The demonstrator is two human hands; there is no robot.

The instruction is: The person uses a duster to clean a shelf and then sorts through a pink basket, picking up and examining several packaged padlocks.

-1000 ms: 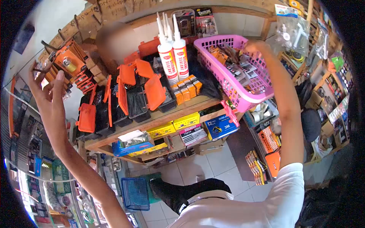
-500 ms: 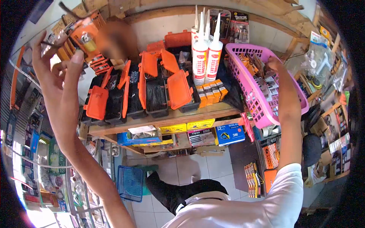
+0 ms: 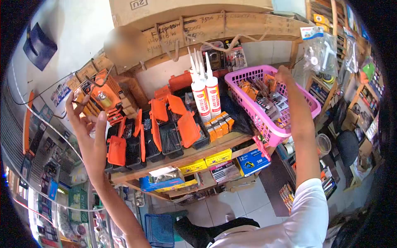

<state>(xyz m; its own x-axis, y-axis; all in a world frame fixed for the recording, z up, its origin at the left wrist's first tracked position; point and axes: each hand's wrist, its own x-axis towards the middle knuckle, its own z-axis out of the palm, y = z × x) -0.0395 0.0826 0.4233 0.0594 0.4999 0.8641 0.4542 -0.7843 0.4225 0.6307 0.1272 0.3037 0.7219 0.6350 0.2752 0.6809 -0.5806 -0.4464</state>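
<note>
Whether the right hand [image 3: 283, 75] grips the pink basket [image 3: 276, 135], its near edge partly hidden by the forearm [image 3: 303, 136], cannot be told.

Right of centre is a pink plastic basket [image 3: 279, 134] patterned with holes. Mid-frame, the cylindrical sealant tubes [image 3: 201, 99] are white and red; centre left, black plastic boxes [image 3: 173, 152] have orange lids [image 3: 188, 129].

**Did a quick headcount, here's the tally**

One pink basket [image 3: 271, 133]. Just left of it, at least two white sealant tubes [image 3: 200, 99], rest are partly hidden so no exact number, plus four small orange boxes [image 3: 220, 126]. Lower left of the basket: one blue 3M box [image 3: 253, 163], at least two yellow boxes [image 3: 219, 157]. Further down-left, one blue crate [image 3: 159, 230]. One right hand [image 3: 283, 75] at the basket, one left hand [image 3: 92, 144] well left of it.
</note>
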